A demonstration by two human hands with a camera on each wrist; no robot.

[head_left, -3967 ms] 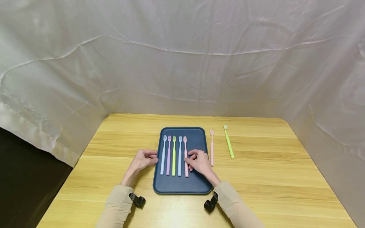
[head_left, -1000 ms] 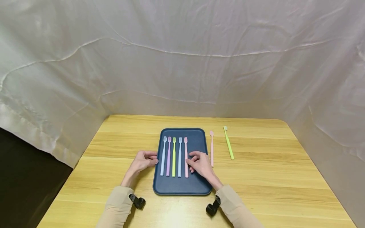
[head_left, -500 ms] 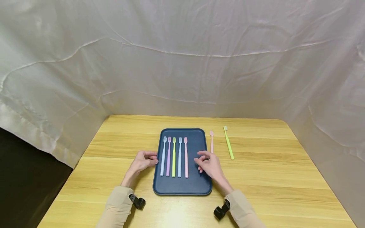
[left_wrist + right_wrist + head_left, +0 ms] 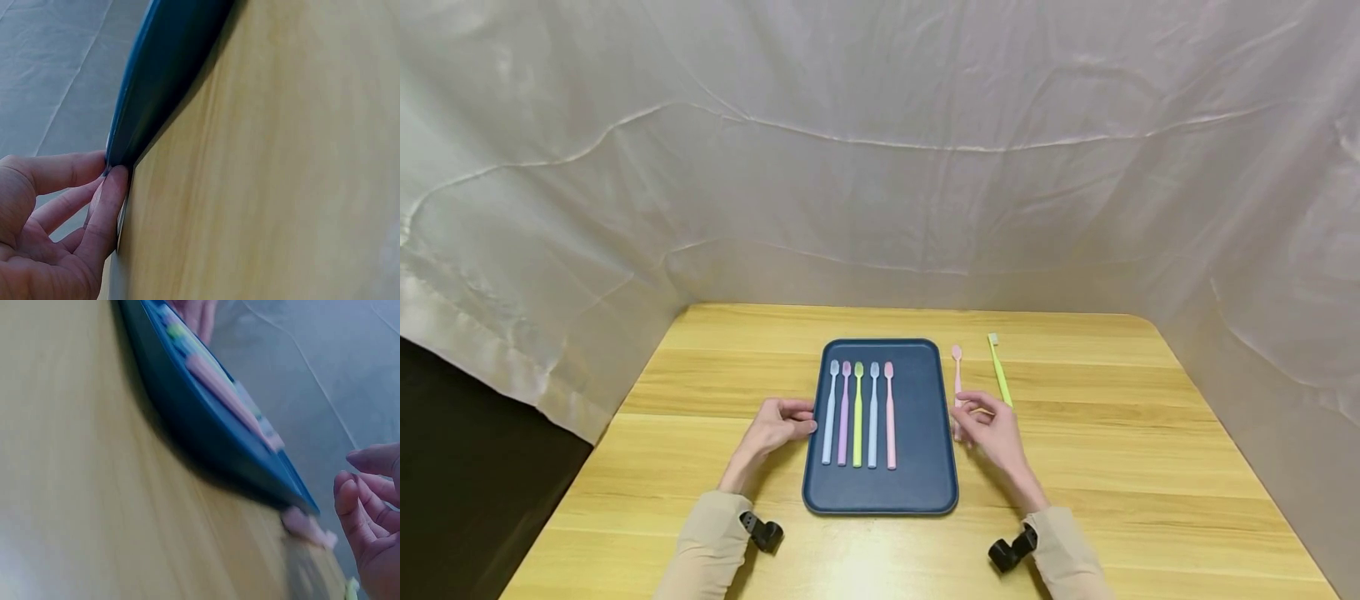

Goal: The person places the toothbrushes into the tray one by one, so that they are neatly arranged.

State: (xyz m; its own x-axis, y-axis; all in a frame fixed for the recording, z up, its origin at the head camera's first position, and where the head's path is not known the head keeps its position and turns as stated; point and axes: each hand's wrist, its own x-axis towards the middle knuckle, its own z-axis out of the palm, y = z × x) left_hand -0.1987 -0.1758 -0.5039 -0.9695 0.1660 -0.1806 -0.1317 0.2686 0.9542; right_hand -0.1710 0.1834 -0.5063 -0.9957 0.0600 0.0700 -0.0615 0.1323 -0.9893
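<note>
A dark blue tray (image 4: 917,487) bears several toothbrushes side by side: a light blue toothbrush (image 4: 829,425), a purple toothbrush (image 4: 842,425), a green toothbrush (image 4: 857,425), a second light blue toothbrush (image 4: 872,425) and a pink toothbrush (image 4: 891,425). At the tray's left edge, my left hand (image 4: 775,425) pinches the rim between thumb and fingers; the left wrist view shows the fingertips (image 4: 115,175) there. My right hand (image 4: 992,429) is over the handle of another pink toothbrush (image 4: 957,371) on the table, partly hiding it. In the right wrist view its thumb and fingers are bent, holding nothing.
Right of the right hand lies another green toothbrush (image 4: 1000,371), its lower end hidden by the hand. The wooden table (image 4: 1150,433) is bounded at the back and sides by a pale cloth curtain (image 4: 880,208).
My right hand has let go of the pink toothbrush on the tray and moved right, past the tray's edge, to the loose pink one. The left hand has stayed at the rim.
</note>
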